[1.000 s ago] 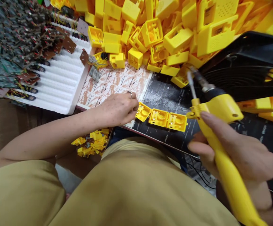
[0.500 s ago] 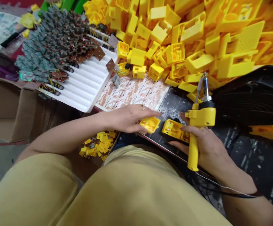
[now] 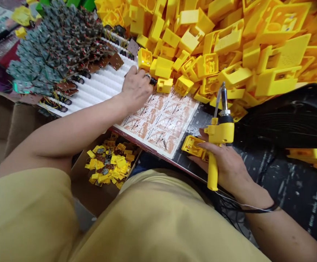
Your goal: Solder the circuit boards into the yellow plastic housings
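Note:
My left hand (image 3: 138,88) is closed, fingers curled down at the right edge of the white foam tray (image 3: 98,85). It covers the spot of a small wired circuit board; only a black part (image 3: 153,81) of it shows past the fingers. In my right hand (image 3: 226,163) is a yellow soldering gun (image 3: 220,133), its metal tip and thin feed tube pointing up. The thumb and fingers of that same hand also grip an open yellow plastic case (image 3: 192,145), hollow side up, over the black tabletop's front edge.
Yellow plastic cases (image 3: 191,40) are heaped across the back. Grey and brown circuit boards (image 3: 62,47) with wires pile on the foam tray. A printed sheet (image 3: 161,120) lies mid-table. Below the edge, a cardboard box (image 3: 86,196) holds small yellow pieces. A black object (image 3: 292,112) stands right.
My left hand has moved up and left from the table's front edge to the foam tray, without its yellow case. My right hand has shifted slightly left with the soldering gun and case.

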A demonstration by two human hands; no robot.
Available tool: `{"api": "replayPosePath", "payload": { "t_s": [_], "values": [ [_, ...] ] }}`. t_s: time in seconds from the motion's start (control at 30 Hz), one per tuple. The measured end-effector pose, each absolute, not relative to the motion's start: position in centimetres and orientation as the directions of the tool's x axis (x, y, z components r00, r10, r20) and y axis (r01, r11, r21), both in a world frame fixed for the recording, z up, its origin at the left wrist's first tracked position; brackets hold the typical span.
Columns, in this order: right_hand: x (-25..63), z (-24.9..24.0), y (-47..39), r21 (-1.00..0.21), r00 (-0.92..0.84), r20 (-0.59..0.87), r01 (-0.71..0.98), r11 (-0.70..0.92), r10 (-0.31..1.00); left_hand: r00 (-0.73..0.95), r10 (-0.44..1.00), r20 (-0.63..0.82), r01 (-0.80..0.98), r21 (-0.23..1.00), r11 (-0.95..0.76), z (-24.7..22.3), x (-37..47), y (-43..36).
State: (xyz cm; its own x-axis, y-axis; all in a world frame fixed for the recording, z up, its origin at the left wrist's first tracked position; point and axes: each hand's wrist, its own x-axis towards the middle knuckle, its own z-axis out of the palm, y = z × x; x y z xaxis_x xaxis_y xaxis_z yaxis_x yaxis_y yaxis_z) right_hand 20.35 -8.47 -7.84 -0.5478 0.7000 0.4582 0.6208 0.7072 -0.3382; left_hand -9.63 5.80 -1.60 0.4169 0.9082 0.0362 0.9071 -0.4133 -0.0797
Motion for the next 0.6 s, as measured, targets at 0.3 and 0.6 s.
{"api": "replayPosePath", "payload": {
  "t_s": [0.3,0.6],
  "values": [
    [20.3,-7.1,-8.4,-0.369,-0.533,0.497,0.584,0.723,0.685,0.224,0.973,0.056,0.781,0.586,-0.214,2.4,-12.1,6.0],
    [19.7,-5.1,-8.9,-0.362,-0.458,0.533,0.636,0.681,0.711,0.291,0.942,-0.168,0.362,0.931,0.054,0.8,-6.1,3.8]
  ]
}}
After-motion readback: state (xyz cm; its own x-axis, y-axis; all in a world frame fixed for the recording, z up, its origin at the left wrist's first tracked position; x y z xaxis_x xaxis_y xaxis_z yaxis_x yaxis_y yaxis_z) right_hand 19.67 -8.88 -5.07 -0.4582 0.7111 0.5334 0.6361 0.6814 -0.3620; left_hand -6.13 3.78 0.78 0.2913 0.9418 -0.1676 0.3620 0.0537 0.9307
